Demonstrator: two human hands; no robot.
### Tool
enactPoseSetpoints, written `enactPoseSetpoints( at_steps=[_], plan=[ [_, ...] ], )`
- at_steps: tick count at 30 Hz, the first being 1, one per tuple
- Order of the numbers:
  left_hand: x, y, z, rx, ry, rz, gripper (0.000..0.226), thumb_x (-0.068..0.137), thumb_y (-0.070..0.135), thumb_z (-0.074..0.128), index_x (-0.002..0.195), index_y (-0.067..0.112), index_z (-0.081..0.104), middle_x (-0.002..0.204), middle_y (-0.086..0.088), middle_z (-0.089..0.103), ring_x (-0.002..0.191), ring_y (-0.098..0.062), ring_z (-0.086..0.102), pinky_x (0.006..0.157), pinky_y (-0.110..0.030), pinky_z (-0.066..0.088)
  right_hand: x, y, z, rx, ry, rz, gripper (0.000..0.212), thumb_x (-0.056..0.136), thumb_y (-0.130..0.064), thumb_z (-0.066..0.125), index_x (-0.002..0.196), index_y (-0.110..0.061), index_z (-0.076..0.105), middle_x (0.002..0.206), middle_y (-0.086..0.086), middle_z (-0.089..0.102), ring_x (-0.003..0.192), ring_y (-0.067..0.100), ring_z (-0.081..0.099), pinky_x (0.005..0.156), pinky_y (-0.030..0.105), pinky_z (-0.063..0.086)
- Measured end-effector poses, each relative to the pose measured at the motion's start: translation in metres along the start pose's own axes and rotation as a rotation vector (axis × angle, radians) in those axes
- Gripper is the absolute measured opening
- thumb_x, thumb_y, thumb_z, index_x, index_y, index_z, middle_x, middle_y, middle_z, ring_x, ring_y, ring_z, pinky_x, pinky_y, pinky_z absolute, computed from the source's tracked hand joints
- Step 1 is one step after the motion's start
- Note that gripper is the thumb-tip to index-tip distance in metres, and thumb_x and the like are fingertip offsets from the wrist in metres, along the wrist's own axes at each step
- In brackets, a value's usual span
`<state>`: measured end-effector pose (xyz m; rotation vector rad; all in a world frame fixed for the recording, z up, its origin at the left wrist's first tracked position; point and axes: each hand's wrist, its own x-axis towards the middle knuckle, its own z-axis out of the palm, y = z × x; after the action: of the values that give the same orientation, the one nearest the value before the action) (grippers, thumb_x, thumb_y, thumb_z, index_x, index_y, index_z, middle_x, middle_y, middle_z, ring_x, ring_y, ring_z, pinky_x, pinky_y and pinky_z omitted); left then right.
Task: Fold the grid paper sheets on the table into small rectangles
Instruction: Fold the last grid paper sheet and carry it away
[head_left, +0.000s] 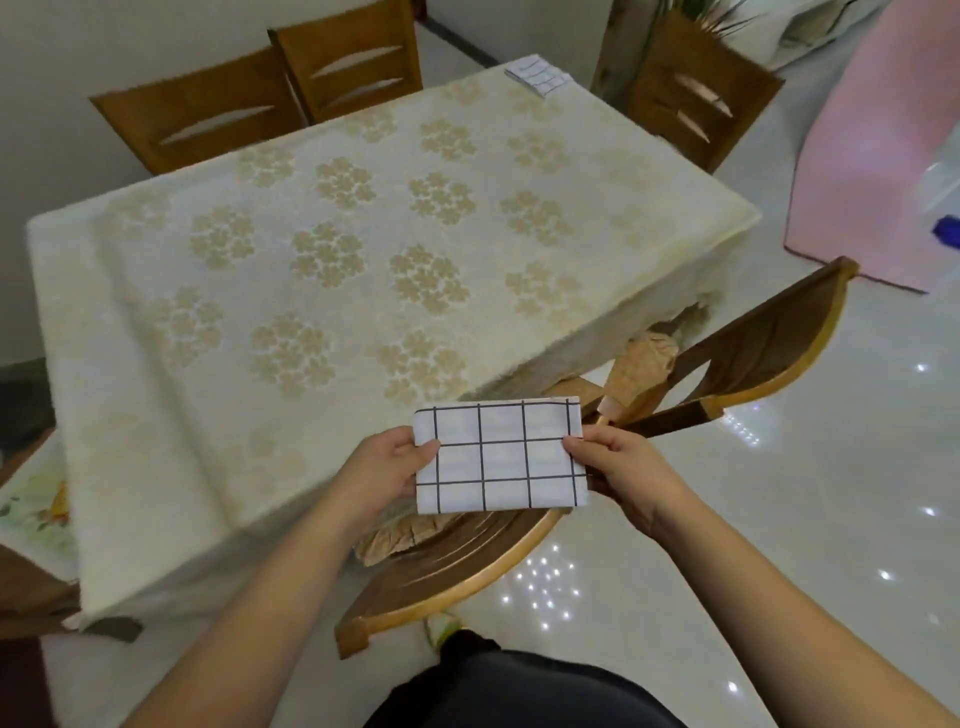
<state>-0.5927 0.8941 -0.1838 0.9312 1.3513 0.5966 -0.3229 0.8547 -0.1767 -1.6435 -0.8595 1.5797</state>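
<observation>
the left hand (387, 470) and right hand (621, 467) each pinch an end of a folded grid sheet (501, 456), held level in the air above a wooden chair (519, 551), just off the table (311, 270). another folded sheet (540, 75) lies on its far corner.

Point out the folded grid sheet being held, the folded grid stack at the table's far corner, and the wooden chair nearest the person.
folded white grid sheet (501, 457): head view, centre of its face.
small folded grid stack (540, 76): head view, top surface.
curved brown wooden chair (769, 358): head view, backrest.

Folded sheet (501, 456) before table (156, 322)
</observation>
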Motion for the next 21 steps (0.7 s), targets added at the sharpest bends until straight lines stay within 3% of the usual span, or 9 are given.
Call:
enactPoseSetpoints(
  at_steps=[3,10,13,16,19,21],
  plan=[
    [-0.008,0.006,0.036,0.065,-0.094,0.015,0.020,0.094,0.014,0.059,0.112,0.016,0.066,0.102,-0.004,0.075,0.090,-0.018,0.072,0.073,-0.031,0.059,-0.024,0.011,-0.035,0.076,0.106,-0.030,0.019,0.093,-0.022,0.059,0.104,-0.012,0.071,0.098,0.009,0.074,0.092,0.025,0.070,0.085,0.040,0.058],
    [-0.038,0.003,0.155,0.174,-0.221,0.020,0.020,0.098,0.020,0.051,0.113,0.016,0.065,0.100,-0.003,0.074,0.077,-0.005,0.070,0.056,-0.020,0.053,-0.096,0.062,-0.128,0.268,0.309,-0.012,0.022,0.094,-0.022,0.058,0.098,-0.004,0.070,0.091,0.013,0.074,0.079,0.023,0.069,0.069,0.033,0.057],
    [-0.049,-0.005,0.202,0.184,-0.283,0.008,0.021,0.097,0.016,0.052,0.113,0.013,0.064,0.096,-0.004,0.075,0.079,-0.010,0.071,0.055,-0.020,0.053,-0.127,0.086,-0.163,0.354,0.385,-0.008,0.018,0.094,-0.019,0.059,0.089,-0.004,0.068,0.076,0.006,0.071,0.065,0.015,0.066,0.056,0.023,0.053],
    [-0.058,-0.010,0.245,0.247,-0.322,0.022,0.019,0.097,0.015,0.053,0.111,0.013,0.066,0.098,-0.005,0.075,0.080,-0.011,0.072,0.057,-0.020,0.054,-0.154,0.111,-0.193,0.418,0.432,-0.010,0.014,0.094,-0.016,0.059,0.092,-0.005,0.067,0.078,0.006,0.069,0.063,0.013,0.064,0.054,0.022,0.052],
    [-0.068,-0.017,0.281,0.335,-0.323,0.056,0.016,0.095,0.013,0.056,0.105,0.008,0.068,0.083,-0.003,0.075,0.065,-0.007,0.068,0.051,-0.017,0.049,-0.178,0.132,-0.216,0.444,0.490,-0.017,0.011,0.093,-0.013,0.060,0.097,-0.008,0.068,0.079,0.004,0.070,0.063,0.011,0.065,0.053,0.020,0.051],
    [-0.071,-0.021,0.299,0.394,-0.316,0.067,0.013,0.094,0.015,0.060,0.098,0.009,0.070,0.079,-0.005,0.075,0.071,-0.014,0.070,0.056,-0.025,0.055,-0.190,0.144,-0.230,0.450,0.540,-0.013,0.013,0.092,-0.012,0.061,0.099,-0.004,0.068,0.080,0.007,0.071,0.064,0.013,0.065,0.055,0.022,0.052]
  ],
)
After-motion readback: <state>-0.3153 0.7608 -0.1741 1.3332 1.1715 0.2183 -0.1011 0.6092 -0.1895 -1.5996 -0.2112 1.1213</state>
